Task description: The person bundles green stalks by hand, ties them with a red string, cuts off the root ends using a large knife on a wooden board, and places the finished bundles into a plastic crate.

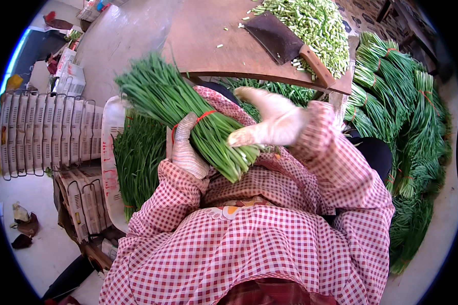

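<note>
Greens point(182, 100) fill curled left hand point(187, 150), right hand point(277, 118) spread wide beside them.

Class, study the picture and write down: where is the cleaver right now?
In the head view, the cleaver lies near the top, right of centre, on the brown tabletop, along the near-left side of the chopped stems, its wooden handle rightmost.

Brown tabletop point(201, 48) ahead; pale floor point(43, 201) at left; patterned floor point(364, 18) upper right, dark wooden furniture point(410, 25) beside.

The bundle point(188, 109) partly hides the left hand point(187, 155); the top edge crops chopped stems point(320, 30)
</note>
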Tool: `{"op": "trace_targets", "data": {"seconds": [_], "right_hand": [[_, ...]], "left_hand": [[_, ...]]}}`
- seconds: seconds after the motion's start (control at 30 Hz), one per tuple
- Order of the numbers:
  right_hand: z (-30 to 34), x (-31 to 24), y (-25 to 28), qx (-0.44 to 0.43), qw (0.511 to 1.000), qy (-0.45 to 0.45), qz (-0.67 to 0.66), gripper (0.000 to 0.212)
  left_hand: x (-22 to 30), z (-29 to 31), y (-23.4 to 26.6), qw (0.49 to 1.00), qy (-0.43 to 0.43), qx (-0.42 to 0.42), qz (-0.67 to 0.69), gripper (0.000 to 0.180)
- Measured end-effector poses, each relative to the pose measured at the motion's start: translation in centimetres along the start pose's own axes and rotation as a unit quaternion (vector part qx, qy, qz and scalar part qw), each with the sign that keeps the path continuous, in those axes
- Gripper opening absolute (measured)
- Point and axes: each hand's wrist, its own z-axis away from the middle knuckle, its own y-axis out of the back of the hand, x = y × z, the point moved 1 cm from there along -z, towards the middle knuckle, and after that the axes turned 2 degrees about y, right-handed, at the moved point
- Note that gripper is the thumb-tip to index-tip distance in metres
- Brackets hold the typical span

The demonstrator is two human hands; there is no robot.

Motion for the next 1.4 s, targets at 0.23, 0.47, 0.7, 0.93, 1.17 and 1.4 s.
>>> {"op": "trace_targets", "data": {"seconds": [0.23,0.47,0.7,0.93,1.17,1.4], "right_hand": [[-0.9,2.1,-3.4,0.065,0.922,0.027,-0.380,0.101],[-3.1,8.5,-3.6,0.277,0.832,0.087,-0.473,0.073],[-2.5,8.4,-4.2,0.318,0.830,0.069,-0.453,0.062],[-2.9,8.7,-4.7,0.251,0.814,0.083,-0.518,0.071],[-2.5,5.9,-3.2,0.219,0.880,0.068,-0.415,0.109],[-3.1,6.1,-2.2,0.258,0.905,0.019,-0.337,0.094]], "left_hand": [[4.2,-0.9,-6.3,0.987,0.047,-0.113,-0.101,0.047],[-1.7,-4.7,-3.4,0.952,0.113,-0.243,-0.149,0.095],[-3.3,-4.5,-3.5,0.937,0.155,-0.278,-0.145,0.093],[-4.6,-5.6,-2.4,0.954,0.061,-0.269,-0.120,0.074],[-5.2,-8.6,-2.0,0.948,0.191,-0.221,0.127,0.071],[-5.9,-8.3,-1.9,0.953,0.169,-0.250,0.017,0.056]]}}
